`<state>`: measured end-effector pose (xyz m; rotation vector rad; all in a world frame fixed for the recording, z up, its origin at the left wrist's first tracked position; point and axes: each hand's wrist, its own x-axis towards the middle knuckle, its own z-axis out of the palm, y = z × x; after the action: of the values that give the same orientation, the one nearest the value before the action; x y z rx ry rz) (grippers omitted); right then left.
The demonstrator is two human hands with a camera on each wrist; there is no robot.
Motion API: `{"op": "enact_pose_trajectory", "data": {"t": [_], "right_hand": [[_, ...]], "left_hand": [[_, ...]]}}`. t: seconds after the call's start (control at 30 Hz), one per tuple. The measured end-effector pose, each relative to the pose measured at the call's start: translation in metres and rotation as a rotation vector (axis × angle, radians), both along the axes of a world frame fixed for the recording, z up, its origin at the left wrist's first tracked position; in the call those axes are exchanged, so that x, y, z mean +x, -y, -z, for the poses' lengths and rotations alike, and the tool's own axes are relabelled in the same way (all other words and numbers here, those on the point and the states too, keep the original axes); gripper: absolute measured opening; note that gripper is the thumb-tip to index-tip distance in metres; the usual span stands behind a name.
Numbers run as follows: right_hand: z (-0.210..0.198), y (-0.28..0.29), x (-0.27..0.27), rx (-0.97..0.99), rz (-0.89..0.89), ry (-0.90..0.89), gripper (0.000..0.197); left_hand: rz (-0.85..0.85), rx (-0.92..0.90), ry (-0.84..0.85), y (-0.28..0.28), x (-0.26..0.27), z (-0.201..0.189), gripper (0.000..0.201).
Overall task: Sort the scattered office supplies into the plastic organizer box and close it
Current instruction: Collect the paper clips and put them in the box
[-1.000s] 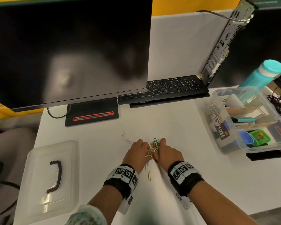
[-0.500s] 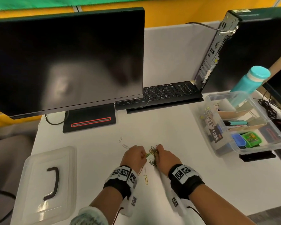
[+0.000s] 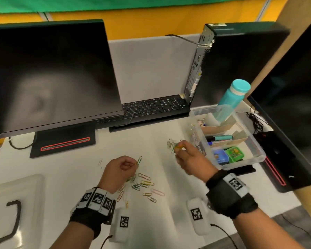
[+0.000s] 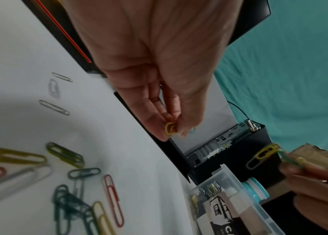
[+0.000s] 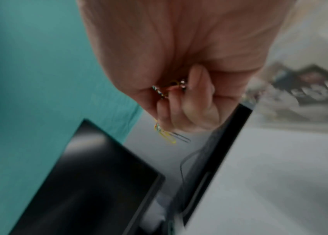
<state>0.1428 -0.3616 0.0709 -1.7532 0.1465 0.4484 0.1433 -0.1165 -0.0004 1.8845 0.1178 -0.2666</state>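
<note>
Coloured wire paper clips (image 3: 144, 186) lie scattered on the white table (image 3: 151, 141), just ahead of my left wrist. My left hand (image 3: 119, 169) is raised above them, thumb and fingers pinching a couple of clips (image 4: 170, 128). My right hand (image 3: 190, 159) is clenched round a bunch of clips (image 3: 172, 145) and held just beside the near wall of the clear plastic organizer box (image 3: 241, 162), which stands open at the right of the table. I note cardboard dividers, markers and small blue and green cases inside it. The box lid (image 3: 16, 203), with its dark handle, lies apart at the far left edge of the table. Two more clips (image 3: 100, 162) lie alone left of my left hand.

Surroundings: a dark monitor (image 3: 52, 74) on its stand at the left rear, a black keyboard (image 3: 151, 108) behind the work area, a computer tower (image 3: 223, 65) and a teal bottle (image 3: 233, 97) directly behind the box. The right wrist view is blurred.
</note>
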Motion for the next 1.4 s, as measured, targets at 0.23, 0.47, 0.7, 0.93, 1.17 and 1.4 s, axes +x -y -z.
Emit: {"op": "enact_pose_trajectory", "data": {"t": [0.23, 0.47, 0.7, 0.93, 1.17, 1.4], "right_hand": [[-0.065, 0.119, 0.059, -0.095, 0.189, 0.081, 0.023], [-0.038, 0.184, 0.138, -0.9, -0.149, -0.032, 0.014], [0.015, 0.193, 0.202, -1.252, -0.363, -0.102, 0.03], [-0.025, 0.171, 0.163, -1.144, -0.241, 0.023, 0.027], [-0.025, 0.196, 0.063, -0.951, -0.127, 0.201, 0.046], [0.026, 0.195, 0.018, -0.957, -0.067, 0.123, 0.074]], "left_hand": [[-0.022, -0.031, -0.008, 0.046, 0.002, -0.008, 0.008], [-0.064, -0.041, -0.028, 0.081, 0.0, -0.011, 0.007], [-0.124, -0.019, -0.04, 0.096, -0.007, -0.011, 0.006], [-0.139, 0.034, -0.019, 0.096, -0.01, -0.024, 0.008], [0.094, 0.128, 0.118, 0.144, 0.042, -0.086, 0.008], [0.364, 0.24, 0.181, 0.263, 0.125, -0.119, 0.007]]}}
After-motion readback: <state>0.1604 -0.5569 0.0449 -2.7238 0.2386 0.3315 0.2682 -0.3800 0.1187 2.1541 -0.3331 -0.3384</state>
